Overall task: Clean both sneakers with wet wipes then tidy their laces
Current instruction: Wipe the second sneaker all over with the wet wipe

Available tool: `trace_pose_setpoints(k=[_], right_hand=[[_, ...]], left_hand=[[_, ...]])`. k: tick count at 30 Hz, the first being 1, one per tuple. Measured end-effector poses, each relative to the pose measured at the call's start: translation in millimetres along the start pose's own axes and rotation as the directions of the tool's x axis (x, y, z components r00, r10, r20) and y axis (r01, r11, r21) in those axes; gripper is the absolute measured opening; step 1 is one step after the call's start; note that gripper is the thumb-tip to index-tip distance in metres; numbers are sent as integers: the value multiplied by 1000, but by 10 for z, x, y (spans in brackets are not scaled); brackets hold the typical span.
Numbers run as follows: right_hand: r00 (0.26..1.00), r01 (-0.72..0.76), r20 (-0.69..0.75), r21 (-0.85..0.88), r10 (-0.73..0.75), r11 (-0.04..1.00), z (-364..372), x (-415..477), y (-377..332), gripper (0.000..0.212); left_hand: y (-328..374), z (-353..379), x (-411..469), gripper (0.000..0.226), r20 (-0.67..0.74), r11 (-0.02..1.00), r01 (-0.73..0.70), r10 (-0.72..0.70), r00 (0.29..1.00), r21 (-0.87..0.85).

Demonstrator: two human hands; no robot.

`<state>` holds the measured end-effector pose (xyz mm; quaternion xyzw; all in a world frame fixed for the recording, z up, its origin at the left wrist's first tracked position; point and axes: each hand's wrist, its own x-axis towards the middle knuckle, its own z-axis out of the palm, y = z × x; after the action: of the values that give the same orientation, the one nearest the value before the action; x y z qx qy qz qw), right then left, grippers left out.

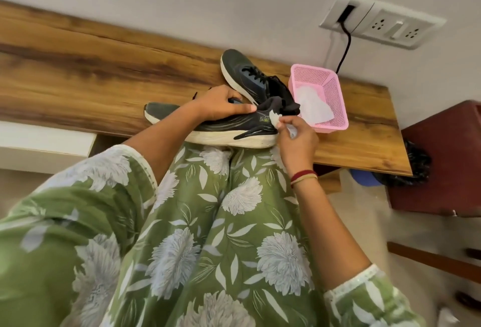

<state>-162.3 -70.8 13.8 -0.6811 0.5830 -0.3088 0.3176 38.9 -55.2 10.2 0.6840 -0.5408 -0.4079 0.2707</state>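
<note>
A dark sneaker (221, 126) with a white sole lies along the near edge of the wooden table (78, 76), toe to the left. My left hand (223, 104) grips its upper around the collar. My right hand (294, 136) pinches a white wet wipe (274, 119) against the side of the heel. The second dark sneaker (244, 74) with black laces lies behind it, toe pointing away.
A pink mesh basket (335, 108) with a white wipe inside stands right of the shoes. A wall socket panel (382, 18) with a black cable sits above it. A maroon cabinet (442, 160) and a black bag stand right of the table.
</note>
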Motion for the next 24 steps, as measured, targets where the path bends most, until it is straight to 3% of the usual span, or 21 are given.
trace_pose_setpoints(k=[5, 10, 12, 15, 17, 21, 22, 24], right_hand=[[975, 215, -28, -142, -221, 966, 189, -119, -18, 17], [854, 518, 93, -241, -512, 821, 257, -237, 13, 14], [894, 443, 42, -237, -447, 864, 224, -141, 70, 13], [978, 135, -138, -152, -157, 979, 251, -40, 112, 14], [975, 140, -161, -102, -156, 985, 329, -111, 75, 13], [918, 390, -17, -150, -397, 909, 420, -305, 15, 14], [925, 371, -41, -128, -378, 920, 415, -282, 47, 14], [978, 139, -159, 26, -134, 990, 383, -189, 76, 12]], left_hand=[[-14, -42, 9, 23, 17, 998, 28, -27, 999, -60], [-16, -44, 57, 24, 48, 991, 48, -42, 998, -127], [-27, -43, 80, 25, 42, 991, 62, -57, 997, -123], [-38, -40, 98, 27, 51, 989, 90, -84, 995, -119], [-35, -52, 90, 25, 47, 988, 96, -90, 995, -125], [-66, -29, 91, 23, 39, 980, 88, -83, 996, -179], [-65, -20, 96, 21, 39, 979, 90, -84, 996, -181], [-71, -11, 100, 19, 36, 979, 99, -94, 995, -179]])
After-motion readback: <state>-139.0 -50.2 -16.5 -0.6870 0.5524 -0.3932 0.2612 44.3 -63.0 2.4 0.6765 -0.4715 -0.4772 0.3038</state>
